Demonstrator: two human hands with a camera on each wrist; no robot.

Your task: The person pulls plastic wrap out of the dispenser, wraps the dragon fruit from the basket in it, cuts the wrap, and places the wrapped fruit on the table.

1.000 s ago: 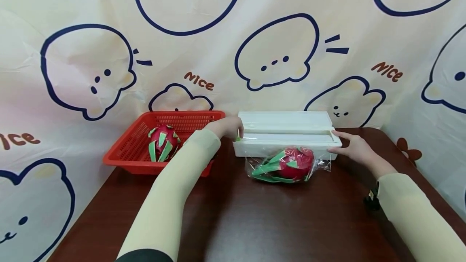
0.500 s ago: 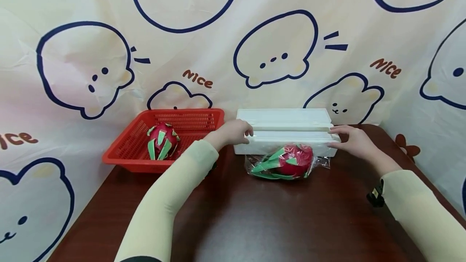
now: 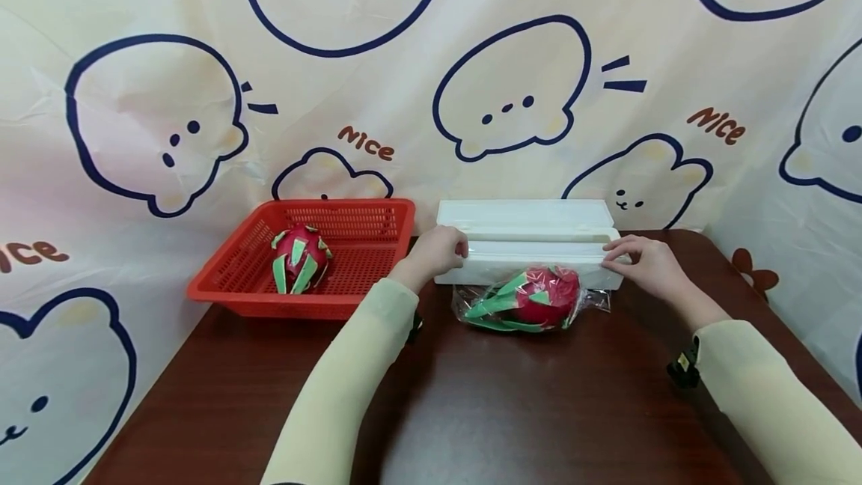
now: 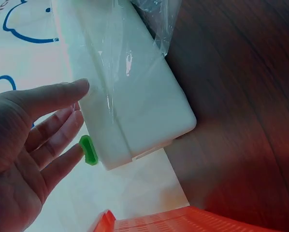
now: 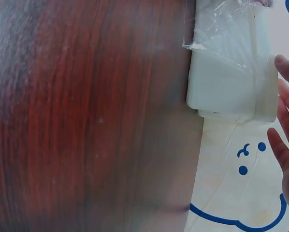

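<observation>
A white plastic wrap dispenser (image 3: 478,274) stands at the back of the table, its lid (image 3: 521,212) raised. Clear wrap hangs down its front and covers a red dragon fruit (image 3: 547,299) with green scales lying before it. My left hand (image 3: 436,251) is at the dispenser's left end, thumb and fingers pinching the wrap's edge. In the left wrist view a small green slider (image 4: 89,151) sits by one of its fingertips. At the right end my right hand (image 3: 645,262) has thumb and curled fingers around the front corner; I cannot tell whether wrap is between them.
To the left, a red plastic basket (image 3: 269,308) holds a second dragon fruit (image 3: 301,260). Both stand on the dark brown wooden table (image 3: 512,410). A cloth with cartoon drawings (image 3: 364,118) hangs right behind the table.
My left hand was down at the dispenser's left end near the slider, then lifted, and has closed at the wrap's edge. The right thumb and fingers have drawn closer together. The fruits stayed put.
</observation>
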